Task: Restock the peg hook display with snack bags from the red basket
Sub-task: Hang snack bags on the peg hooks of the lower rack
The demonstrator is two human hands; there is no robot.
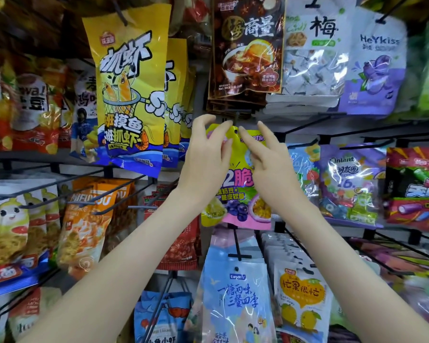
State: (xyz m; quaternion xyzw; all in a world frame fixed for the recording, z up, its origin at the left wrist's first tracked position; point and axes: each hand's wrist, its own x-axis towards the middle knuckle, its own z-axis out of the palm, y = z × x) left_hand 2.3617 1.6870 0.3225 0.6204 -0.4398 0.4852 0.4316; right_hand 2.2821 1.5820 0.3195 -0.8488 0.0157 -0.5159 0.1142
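**Two hands at the peg, one bag between them**

The left hand (206, 154) and right hand (266, 159) are raised close together at the centre of the frame. They meet at the top edge of a yellow-and-pink snack bag (238, 191). Both sets of fingers are curved and only narrowly parted. The tips touch the bag's header, but I cannot tell whether either hand truly pinches it or just steadies it. The bag's hang hole sits right at the upturned tip of a black peg hook (237, 117). Whether the peg is already through it is not clear.

If the hole is not fully on the peg, letting go would probably drop the bag onto the light blue bag (235, 293) hanging below. A hard tug sideways could tear the thin header. Lifting too high could knock the dark plum bags (245, 50) hanging just above.

The count is two hands, one bag in them and one peg being aimed at. Three yellow shrimp bags (129, 90) hang in a row at the upper left. The red basket is nowhere in view.
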